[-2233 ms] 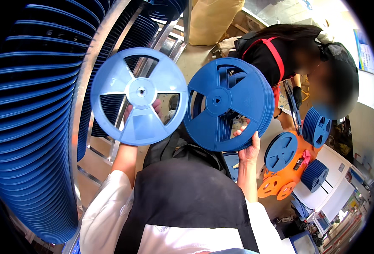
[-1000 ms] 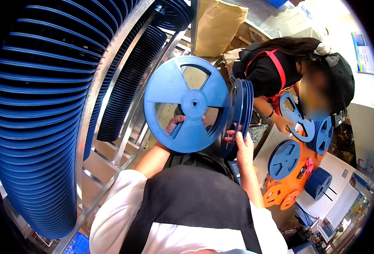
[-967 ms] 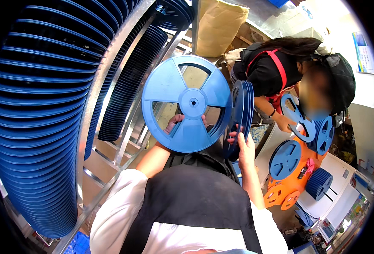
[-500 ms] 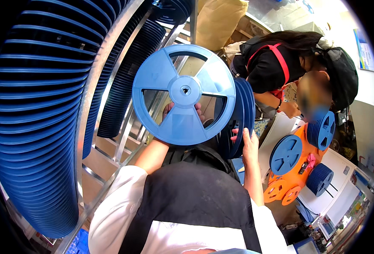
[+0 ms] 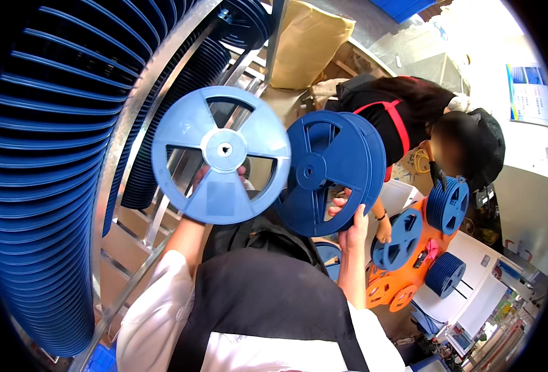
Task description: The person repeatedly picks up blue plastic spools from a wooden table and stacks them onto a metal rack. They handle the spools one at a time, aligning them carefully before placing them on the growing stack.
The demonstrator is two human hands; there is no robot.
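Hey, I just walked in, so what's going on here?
Someone in a white top is handling plastic reels. The left hand holds a light blue reel from behind; the right hand grips some darker blue reels by their lower edge. A long row of blue reels stands on the left. To the right, a co-worker bends over, one bare hand at another blue reel above an orange surface.

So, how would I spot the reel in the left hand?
Find the metal rack of dark blue reels at left. Its right edge is partly covered by the reel in the left hand, round face toward the camera. It looks paler blue than the reels in the right hand.
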